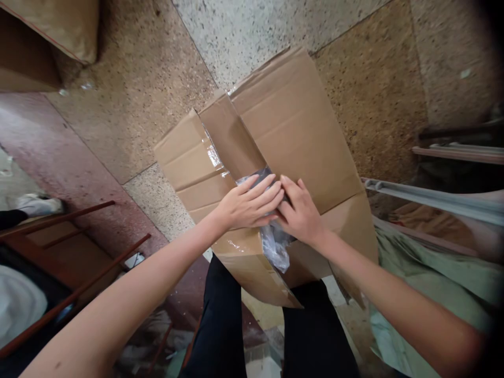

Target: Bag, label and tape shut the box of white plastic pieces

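A cardboard box (295, 121) stands with its flaps spread outward, above my knees. In its narrow opening lies a clear plastic bag (275, 249) with something dark inside that I cannot make out. My left hand (252, 205) rests over the bag, fingers stretched out and lying nearly flat. Against it, from the right, my right hand (301, 212) has its fingers bent around the bag's edge, and its fingertips are partly hidden. Both hands meet at the middle of the opening. Shiny clear tape (212, 155) clings to the edge of the left flap.
Speckled floor tiles (157, 79) surround the box. A brown metal rack (79, 289) stands at left, near someone's shoe (39, 205). A tan sack (71, 26) is at upper left. Light metal rails (433, 207) and green cloth (433, 278) sit at right.
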`<state>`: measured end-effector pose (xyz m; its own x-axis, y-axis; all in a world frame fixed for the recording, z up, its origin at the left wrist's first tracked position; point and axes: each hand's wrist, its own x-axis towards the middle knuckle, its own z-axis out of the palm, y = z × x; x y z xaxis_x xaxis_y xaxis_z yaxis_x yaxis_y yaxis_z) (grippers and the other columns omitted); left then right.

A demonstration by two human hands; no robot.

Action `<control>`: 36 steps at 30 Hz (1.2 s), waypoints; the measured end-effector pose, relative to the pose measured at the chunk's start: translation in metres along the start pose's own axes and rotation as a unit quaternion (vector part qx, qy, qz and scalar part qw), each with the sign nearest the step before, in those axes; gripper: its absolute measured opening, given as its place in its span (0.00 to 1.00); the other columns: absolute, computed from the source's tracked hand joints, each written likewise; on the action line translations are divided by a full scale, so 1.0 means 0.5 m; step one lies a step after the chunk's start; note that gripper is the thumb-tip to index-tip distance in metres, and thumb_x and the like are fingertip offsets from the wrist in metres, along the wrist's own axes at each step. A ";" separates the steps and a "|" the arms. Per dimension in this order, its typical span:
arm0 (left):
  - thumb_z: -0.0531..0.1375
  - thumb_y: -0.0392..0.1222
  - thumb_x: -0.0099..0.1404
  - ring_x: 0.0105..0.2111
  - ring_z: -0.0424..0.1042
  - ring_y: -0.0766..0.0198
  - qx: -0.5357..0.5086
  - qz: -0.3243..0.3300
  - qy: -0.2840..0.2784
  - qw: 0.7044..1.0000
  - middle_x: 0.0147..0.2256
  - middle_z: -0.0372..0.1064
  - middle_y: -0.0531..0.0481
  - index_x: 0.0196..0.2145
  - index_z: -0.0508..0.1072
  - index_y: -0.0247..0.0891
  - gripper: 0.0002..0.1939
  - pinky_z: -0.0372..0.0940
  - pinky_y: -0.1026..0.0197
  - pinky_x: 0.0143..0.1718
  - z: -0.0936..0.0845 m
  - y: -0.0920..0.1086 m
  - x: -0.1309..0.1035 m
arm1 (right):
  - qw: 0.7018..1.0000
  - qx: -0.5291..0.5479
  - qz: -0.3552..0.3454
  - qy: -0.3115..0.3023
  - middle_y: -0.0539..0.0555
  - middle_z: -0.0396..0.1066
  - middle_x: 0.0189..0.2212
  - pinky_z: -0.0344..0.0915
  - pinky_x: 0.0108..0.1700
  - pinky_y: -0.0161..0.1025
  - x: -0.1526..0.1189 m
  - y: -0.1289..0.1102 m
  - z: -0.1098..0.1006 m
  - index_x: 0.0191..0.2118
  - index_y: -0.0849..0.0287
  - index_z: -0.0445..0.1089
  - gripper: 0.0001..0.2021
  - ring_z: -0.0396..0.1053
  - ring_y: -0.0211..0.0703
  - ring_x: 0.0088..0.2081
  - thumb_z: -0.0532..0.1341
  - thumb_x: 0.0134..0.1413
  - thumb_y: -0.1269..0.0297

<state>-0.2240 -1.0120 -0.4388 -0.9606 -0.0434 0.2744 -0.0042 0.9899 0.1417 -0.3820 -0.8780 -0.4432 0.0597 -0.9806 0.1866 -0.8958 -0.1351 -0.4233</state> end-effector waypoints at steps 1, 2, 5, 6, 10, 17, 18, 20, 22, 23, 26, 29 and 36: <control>0.47 0.55 0.71 0.62 0.57 0.53 -0.007 -0.001 -0.031 1.000 0.60 0.62 0.42 0.59 0.64 0.32 0.29 0.51 0.49 0.62 -0.001 -0.001 0.003 | 0.999 -0.008 0.043 -0.011 0.69 0.57 0.62 0.50 0.66 0.56 -0.001 -0.005 -0.015 0.44 0.66 0.70 0.12 0.49 0.52 0.66 0.56 0.62 0.62; 0.46 0.55 0.71 0.64 0.53 0.53 -0.016 -0.001 -0.058 0.998 0.63 0.57 0.43 0.62 0.60 0.31 0.30 0.49 0.48 0.64 -0.002 -0.003 0.006 | 0.996 -0.010 0.090 -0.024 0.68 0.56 0.62 0.49 0.66 0.58 -0.004 -0.011 -0.030 0.44 0.64 0.70 0.12 0.49 0.54 0.66 0.56 0.62 0.61; 0.45 0.55 0.71 0.66 0.48 0.52 -0.042 -0.011 -0.101 0.994 0.66 0.51 0.44 0.66 0.54 0.32 0.33 0.46 0.47 0.66 0.000 -0.007 0.014 | 0.976 0.026 0.210 -0.054 0.65 0.58 0.62 0.48 0.65 0.61 -0.034 -0.028 -0.071 0.53 0.61 0.66 0.17 0.51 0.54 0.66 0.55 0.62 0.59; 0.45 0.55 0.71 0.67 0.48 0.52 -0.049 -0.014 -0.111 0.993 0.66 0.51 0.43 0.66 0.53 0.33 0.33 0.45 0.46 0.66 0.002 -0.008 0.015 | 0.968 0.040 0.240 -0.057 0.65 0.59 0.61 0.49 0.65 0.61 -0.051 -0.031 -0.080 0.57 0.61 0.62 0.20 0.53 0.53 0.65 0.54 0.63 0.58; 0.47 0.54 0.71 0.66 0.50 0.48 -0.063 -0.015 -0.115 0.991 0.65 0.54 0.41 0.65 0.56 0.34 0.31 0.45 0.44 0.66 0.017 -0.008 0.013 | 0.941 -0.015 0.333 -0.066 0.65 0.59 0.62 0.51 0.64 0.61 -0.130 -0.032 -0.074 0.63 0.63 0.57 0.24 0.52 0.54 0.65 0.49 0.66 0.58; 0.52 0.49 0.68 0.65 0.53 0.44 -0.073 -0.006 -0.071 0.995 0.61 0.60 0.35 0.59 0.62 0.30 0.27 0.50 0.42 0.64 0.034 -0.014 0.007 | 0.917 -0.181 0.341 -0.102 0.69 0.48 0.66 0.46 0.64 0.62 -0.167 -0.051 0.011 0.67 0.68 0.50 0.31 0.46 0.57 0.67 0.48 0.66 0.53; 0.53 0.48 0.68 0.64 0.54 0.44 -0.069 -0.002 -0.058 0.996 0.60 0.61 0.34 0.58 0.63 0.30 0.26 0.51 0.42 0.64 0.037 -0.015 0.006 | 0.916 -0.191 0.338 -0.098 0.69 0.48 0.66 0.46 0.64 0.61 -0.167 -0.052 0.019 0.67 0.68 0.49 0.31 0.46 0.57 0.67 0.48 0.66 0.53; 0.53 0.48 0.68 0.63 0.56 0.43 -0.061 0.005 -0.035 0.998 0.58 0.64 0.34 0.57 0.64 0.28 0.25 0.54 0.44 0.63 0.045 -0.017 0.006 | 0.916 -0.204 0.335 -0.085 0.69 0.48 0.66 0.45 0.65 0.61 -0.169 -0.053 0.028 0.68 0.68 0.47 0.31 0.44 0.56 0.68 0.48 0.66 0.54; 0.53 0.47 0.68 0.63 0.56 0.43 -0.057 0.006 -0.026 0.998 0.58 0.64 0.34 0.57 0.64 0.29 0.25 0.55 0.45 0.62 0.052 -0.018 0.004 | 0.915 -0.208 0.336 -0.083 0.69 0.47 0.67 0.43 0.65 0.60 -0.173 -0.051 0.030 0.69 0.68 0.45 0.32 0.42 0.55 0.68 0.48 0.66 0.54; 0.52 0.48 0.68 0.63 0.56 0.43 -0.057 0.005 -0.028 0.998 0.59 0.63 0.34 0.58 0.64 0.29 0.25 0.56 0.44 0.62 0.055 -0.018 0.003 | 0.915 -0.205 0.337 -0.085 0.69 0.46 0.67 0.43 0.65 0.61 -0.174 -0.050 0.030 0.69 0.68 0.44 0.32 0.42 0.55 0.69 0.49 0.66 0.54; 0.51 0.49 0.68 0.64 0.54 0.44 -0.064 0.000 -0.056 0.996 0.60 0.61 0.35 0.59 0.62 0.32 0.26 0.55 0.43 0.61 0.060 -0.017 -0.001 | 0.916 -0.180 0.347 -0.090 0.69 0.47 0.67 0.42 0.65 0.61 -0.174 -0.050 0.025 0.69 0.66 0.45 0.31 0.43 0.54 0.68 0.48 0.66 0.54; 0.52 0.49 0.68 0.64 0.53 0.43 -0.080 -0.003 -0.071 0.994 0.61 0.60 0.34 0.60 0.61 0.31 0.27 0.54 0.42 0.61 0.061 -0.017 -0.003 | 0.916 -0.149 0.364 -0.076 0.70 0.47 0.66 0.42 0.64 0.64 -0.164 -0.058 0.023 0.68 0.66 0.47 0.34 0.44 0.57 0.68 0.46 0.65 0.48; 0.50 0.47 0.69 0.63 0.55 0.42 -0.040 0.004 -0.069 0.997 0.61 0.60 0.35 0.60 0.61 0.32 0.26 0.54 0.42 0.60 0.070 -0.016 -0.004 | 0.901 -0.128 0.411 -0.046 0.79 0.44 0.65 0.40 0.60 0.72 -0.112 -0.086 0.042 0.67 0.71 0.46 0.50 0.42 0.69 0.67 0.51 0.53 0.32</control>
<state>-0.2316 -1.0153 -0.4740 -0.9896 -0.0116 0.1431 0.0200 0.9758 0.2178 -0.3375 -0.8204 -0.4538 -0.6454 -0.7432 -0.1762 -0.7252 0.6687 -0.1639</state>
